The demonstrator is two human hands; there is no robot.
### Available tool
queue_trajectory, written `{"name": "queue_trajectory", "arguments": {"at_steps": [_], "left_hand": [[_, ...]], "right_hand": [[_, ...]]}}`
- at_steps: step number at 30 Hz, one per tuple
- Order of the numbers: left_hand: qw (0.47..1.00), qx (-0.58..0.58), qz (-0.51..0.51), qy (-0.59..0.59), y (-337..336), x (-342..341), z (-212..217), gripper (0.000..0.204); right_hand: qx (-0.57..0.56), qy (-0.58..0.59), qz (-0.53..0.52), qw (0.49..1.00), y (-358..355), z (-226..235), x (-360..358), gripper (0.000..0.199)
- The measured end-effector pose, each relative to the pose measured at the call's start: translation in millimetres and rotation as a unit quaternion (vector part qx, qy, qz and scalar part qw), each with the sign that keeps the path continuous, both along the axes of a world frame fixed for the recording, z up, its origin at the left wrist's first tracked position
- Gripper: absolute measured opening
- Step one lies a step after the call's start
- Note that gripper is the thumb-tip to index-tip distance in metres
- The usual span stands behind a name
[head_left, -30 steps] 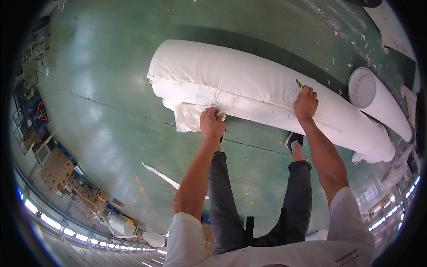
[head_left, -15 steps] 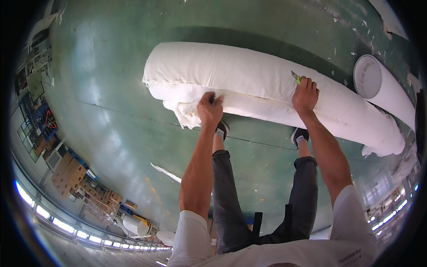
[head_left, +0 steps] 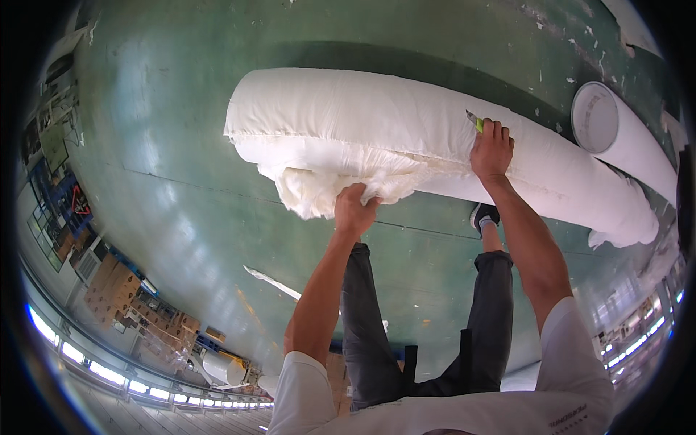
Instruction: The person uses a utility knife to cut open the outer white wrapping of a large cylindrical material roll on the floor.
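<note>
A long white fabric-wrapped roll (head_left: 348, 109) lies across the green floor in front of my feet. A seam runs along its near side, and fluffy white wadding (head_left: 312, 190) bulges out from the left half of it. My left hand (head_left: 355, 209) is closed on the edge of this wadding, pulled toward me. In my right hand (head_left: 493, 151) is a utility knife (head_left: 475, 122) with a yellow-green handle, its blade pointing up and left. That hand rests on or just above the roll, right of its middle; contact cannot be told.
A white cylinder (head_left: 596, 119) with a round end lies beyond the roll at the right. A thin white strip (head_left: 272, 281) is on the green floor (head_left: 181, 217) left of my legs. Cardboard boxes (head_left: 112, 286) stand at the far left. My shoe (head_left: 484, 216) is close to the roll.
My left hand has come toward me, drawing the wadding out from the seam into a larger bulge. The right hand with the utility knife stays at nearly the same place on the roll.
</note>
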State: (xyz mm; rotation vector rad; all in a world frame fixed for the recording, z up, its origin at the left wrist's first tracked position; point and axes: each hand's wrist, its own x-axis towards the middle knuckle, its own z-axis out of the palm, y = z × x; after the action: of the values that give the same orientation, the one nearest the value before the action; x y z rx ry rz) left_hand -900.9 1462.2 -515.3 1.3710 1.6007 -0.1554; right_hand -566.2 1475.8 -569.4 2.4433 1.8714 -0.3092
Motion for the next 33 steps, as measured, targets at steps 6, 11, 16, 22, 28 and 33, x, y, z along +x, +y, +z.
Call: {"name": "queue_trajectory", "arguments": {"at_steps": [6,11,16,22,28,33], "left_hand": [[0.939,0.223,0.194,0.174,39.3,64.9,-4.5,0.070],[0.936,0.216,0.245,0.134,27.2,73.1,-25.3,0.032],[0.960,0.189,0.188,0.084,30.5,51.4,-30.4,0.024],[0.923,0.206,0.264,0.192,30.7,86.1,-19.0,0.044],[0.961,0.158,0.174,0.149,31.1,67.2,-30.1,0.030],[0.983,0.147,0.108,0.021,17.5,60.1,-23.8,0.036]], "right_hand": [[0.010,0.005,-0.007,1.000,-0.3,-0.2,4.8,0.031],[-0.011,0.010,-0.023,1.000,-0.4,-0.9,-1.1,0.031],[0.010,0.009,-0.007,1.000,3.0,-0.9,3.1,0.030],[0.018,0.004,-0.015,1.000,-5.7,-2.9,8.0,0.031],[0.017,0.004,-0.017,1.000,-1.6,-2.4,0.8,0.032],[0.037,0.006,-0.008,0.999,1.7,-4.4,7.1,0.032]]}}
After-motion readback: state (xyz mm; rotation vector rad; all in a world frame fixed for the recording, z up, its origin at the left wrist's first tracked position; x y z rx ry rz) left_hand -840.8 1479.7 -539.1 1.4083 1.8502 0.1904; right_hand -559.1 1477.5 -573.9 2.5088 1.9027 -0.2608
